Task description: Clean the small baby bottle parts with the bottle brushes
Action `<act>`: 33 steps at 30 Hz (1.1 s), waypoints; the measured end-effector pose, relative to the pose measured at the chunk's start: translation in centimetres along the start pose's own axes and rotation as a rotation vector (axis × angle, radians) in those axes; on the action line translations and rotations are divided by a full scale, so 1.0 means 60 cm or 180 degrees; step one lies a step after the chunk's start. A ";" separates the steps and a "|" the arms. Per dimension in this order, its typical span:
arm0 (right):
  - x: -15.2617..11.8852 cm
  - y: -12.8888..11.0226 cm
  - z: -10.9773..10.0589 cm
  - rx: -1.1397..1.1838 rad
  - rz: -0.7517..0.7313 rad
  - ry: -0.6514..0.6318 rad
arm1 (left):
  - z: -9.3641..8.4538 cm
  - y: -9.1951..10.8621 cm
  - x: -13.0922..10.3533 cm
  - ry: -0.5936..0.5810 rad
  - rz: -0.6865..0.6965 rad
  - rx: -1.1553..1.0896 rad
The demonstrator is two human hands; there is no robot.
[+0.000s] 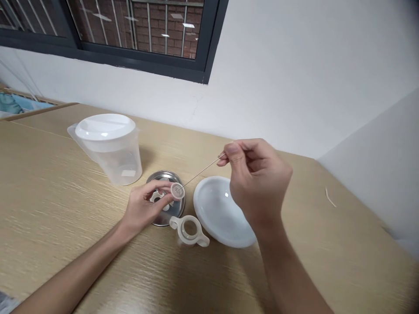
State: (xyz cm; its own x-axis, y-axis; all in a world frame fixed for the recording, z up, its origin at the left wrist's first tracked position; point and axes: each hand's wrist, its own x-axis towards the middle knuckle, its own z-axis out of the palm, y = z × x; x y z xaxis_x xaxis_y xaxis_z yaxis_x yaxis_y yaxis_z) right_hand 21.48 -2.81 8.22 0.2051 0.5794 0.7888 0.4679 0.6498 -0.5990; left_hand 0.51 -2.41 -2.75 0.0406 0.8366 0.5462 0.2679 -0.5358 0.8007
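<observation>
Between the thumb and fingers of my left hand (pixel 145 207) is a small round translucent piece (pixel 177 191), held above a round metal tray (pixel 168 216) with white parts in it. My right hand (pixel 258 179) pinches a thin straight stick (pixel 204 168), whose lower end meets the face of the round piece. Below that hand, a white bowl (pixel 221 213) is partly hidden by it. A translucent cup with two side handles (pixel 190 231) stands between the tray and the bowl, nearer to me.
A translucent pitcher with a white lid (pixel 111 148) stands at the left on the wooden table (pixel 81 196). A thin pale strip (pixel 330 197) lies at the right. Behind the table are a white wall and a barred window (pixel 163 30).
</observation>
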 end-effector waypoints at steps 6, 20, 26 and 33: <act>0.031 -0.011 -0.040 0.0040 -0.0195 0.0732 | -0.001 -0.013 0.003 0.0028 -0.0098 0.0136; 0.003 -0.012 -0.004 -0.0032 -0.0056 0.0209 | -0.003 -0.007 -0.005 0.0152 0.0130 0.0061; -0.030 -0.009 0.032 0.0216 0.0119 -0.0143 | -0.002 0.002 -0.006 0.0069 0.0057 0.0274; -0.062 0.007 0.066 0.0137 -0.0042 -0.0558 | 0.000 0.005 -0.003 0.0291 0.0041 0.0076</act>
State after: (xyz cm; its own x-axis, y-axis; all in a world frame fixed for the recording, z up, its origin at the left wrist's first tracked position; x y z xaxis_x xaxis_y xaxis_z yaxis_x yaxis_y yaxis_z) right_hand 17.50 -2.71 4.49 0.0444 0.6452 0.7627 0.4315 0.6762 -0.5971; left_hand 0.56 -2.73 -2.59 -0.0434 0.8152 0.5775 0.2907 -0.5427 0.7880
